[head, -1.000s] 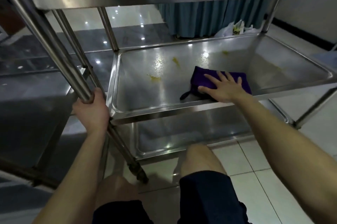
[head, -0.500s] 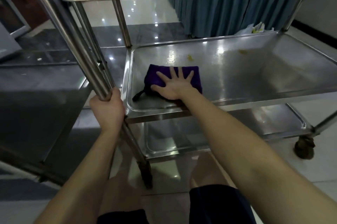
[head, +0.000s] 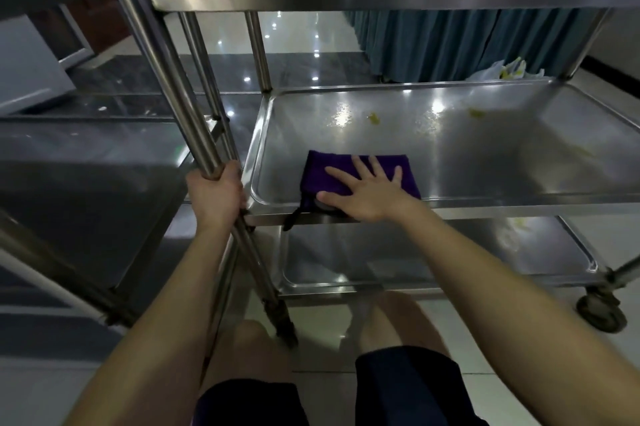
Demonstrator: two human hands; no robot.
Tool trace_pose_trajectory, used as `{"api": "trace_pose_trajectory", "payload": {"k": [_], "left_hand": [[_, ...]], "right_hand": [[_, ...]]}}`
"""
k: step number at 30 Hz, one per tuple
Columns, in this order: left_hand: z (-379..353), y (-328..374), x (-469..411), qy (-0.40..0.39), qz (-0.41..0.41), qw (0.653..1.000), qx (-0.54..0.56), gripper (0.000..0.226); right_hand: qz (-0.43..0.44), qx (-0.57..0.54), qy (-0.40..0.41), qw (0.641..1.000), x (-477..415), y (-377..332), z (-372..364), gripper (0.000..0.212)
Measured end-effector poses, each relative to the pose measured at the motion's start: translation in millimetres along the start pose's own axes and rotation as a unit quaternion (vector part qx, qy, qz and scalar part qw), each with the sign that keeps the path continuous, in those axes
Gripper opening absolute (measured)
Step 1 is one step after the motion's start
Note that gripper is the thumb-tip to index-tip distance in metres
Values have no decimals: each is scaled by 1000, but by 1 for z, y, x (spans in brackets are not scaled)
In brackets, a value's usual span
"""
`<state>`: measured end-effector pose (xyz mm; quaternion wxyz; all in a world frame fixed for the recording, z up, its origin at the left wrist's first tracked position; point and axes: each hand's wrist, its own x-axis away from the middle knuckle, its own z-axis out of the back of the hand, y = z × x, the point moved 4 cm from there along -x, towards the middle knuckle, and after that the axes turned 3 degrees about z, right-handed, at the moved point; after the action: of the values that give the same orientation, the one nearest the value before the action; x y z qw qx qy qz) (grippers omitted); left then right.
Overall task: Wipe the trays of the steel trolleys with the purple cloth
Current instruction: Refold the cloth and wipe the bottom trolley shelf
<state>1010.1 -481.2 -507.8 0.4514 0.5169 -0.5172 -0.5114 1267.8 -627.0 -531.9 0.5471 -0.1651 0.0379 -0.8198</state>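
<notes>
Pressing flat on the purple cloth, the right hand lies with fingers straight and spread, palm down, curled round nothing. The cloth sits folded into a thick pad in the near left part of the middle tray, close to the front rim, and its hanging loop dangles over that rim. The left hand is clenched round the trolley post just beside the tray's left corner.

The cloth looks soft, light and limp. It will probably bunch or unfold if dragged by one edge, so the better hold is a broad palm over its middle, fingers fanned to keep the folds together. The steel shines and looks slick, possibly damp, so the pad should glide easily and may slip out from under a light touch. Firm downward pressure seems wise. The tray itself is rigid, with a raised lip that will stop the cloth at the edges, and its corners likely need fingertip work.

Yellow smears remain at the far side, well apart from the cloth, with another further right. The lower tray also carries a yellowish fleck, so plenty seems left to wipe
</notes>
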Motion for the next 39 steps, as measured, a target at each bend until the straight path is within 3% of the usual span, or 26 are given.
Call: {"api": "trace_pose_trajectory", "payload": {"k": [6, 14, 25, 31, 36, 39], "left_hand": [[-1, -11, -9, -2, -13, 1000, 13, 25], [-2, -16, -12, 7, -34, 999, 31, 34], [-3, 1, -1, -1, -14, 1000, -9, 30], [2, 5, 5, -2, 12, 999, -42, 18], [4, 1, -3, 14, 31, 998, -54, 42], [4, 3, 2, 9, 8, 1000, -18, 30]], "right_hand": [[-41, 31, 51, 997, -67, 18, 23, 103], [26, 56, 60, 996, -155, -85, 26, 89], [60, 42, 39, 997, -73, -106, -16, 96], [65, 20, 18, 998, -34, -60, -6, 97], [12, 8, 25, 1000, 6, 37, 10, 97], [-19, 12, 17, 1000, 28, 103, 22, 105]]}}
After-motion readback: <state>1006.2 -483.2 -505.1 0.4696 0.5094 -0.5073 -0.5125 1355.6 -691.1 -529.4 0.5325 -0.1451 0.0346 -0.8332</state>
